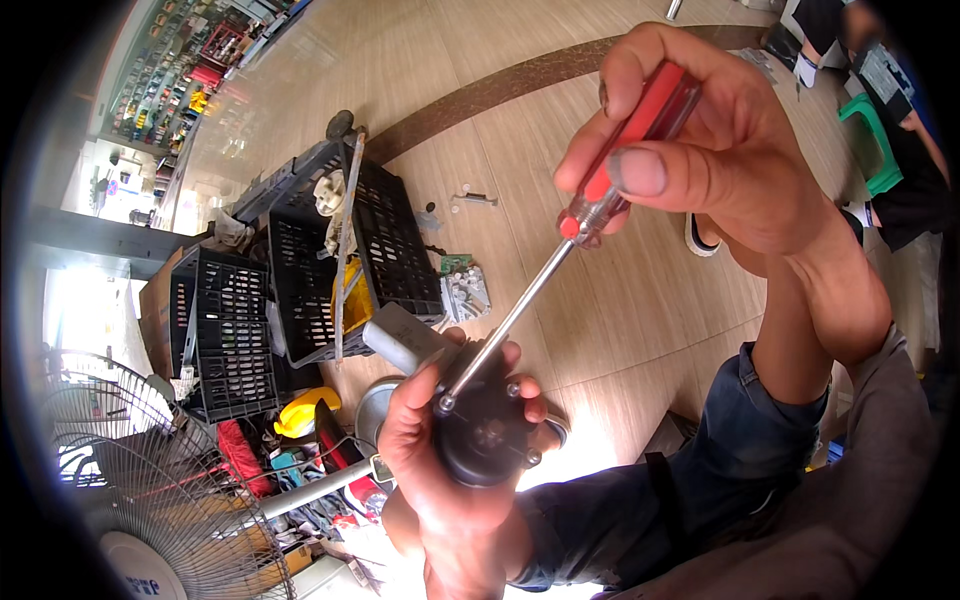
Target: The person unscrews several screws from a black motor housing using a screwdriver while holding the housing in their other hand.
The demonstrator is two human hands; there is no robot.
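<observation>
my r hand (pixel 735 165) is grasping a red-handled screwdriver (pixel 566 247), thumb & fingers wrapped round the grip. my l hand (pixel 455 505) cradles the black round part (pixel 485 440), just below centre of my view, w/ its face up toward me. the driver comes in from abt 1 o'clock & its tip meets the 10 o'clock fixing (pixel 445 407) on the part's rim.

progress, afaict: only that one fixing is being worked. the 1 o'clock fixing (pixel 513 390) & 4 o'clock fixing (pixel 532 458) have no tool on them; can't tell if they're tight or loose, nor if the screw under my tip is going in or out. the black face is on, so i'd call it partway at most. any fixing near 7 is hidden.

a grey block (pixel 400 338) juts out at abt 11 o'clock; can't tell if it's joined on. further out at 12, a bag of small parts (pixel 467 294) lies on the floor (pixel 560 345).
</observation>
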